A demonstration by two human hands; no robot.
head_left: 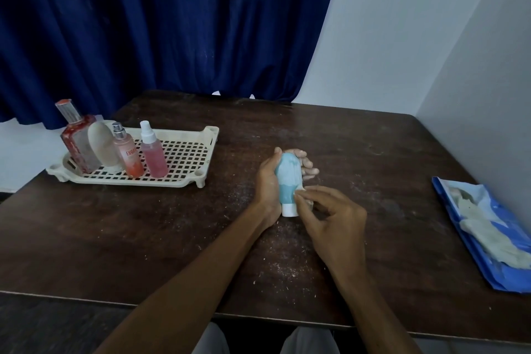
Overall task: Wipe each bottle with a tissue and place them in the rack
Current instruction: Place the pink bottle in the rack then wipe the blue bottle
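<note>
My left hand grips a light blue bottle with a white cap, held above the middle of the table with the cap toward me. My right hand pinches a small piece of tissue against the bottle's lower right side, near the cap. The cream plastic rack sits at the table's left. In it stand a red square bottle, an oval frosted bottle, a peach spray bottle and a pink spray bottle.
A blue plastic packet with crumpled greyish tissues on it lies at the table's right edge. The dark wooden table is speckled with white dust. A blue curtain hangs behind, a white wall to the right.
</note>
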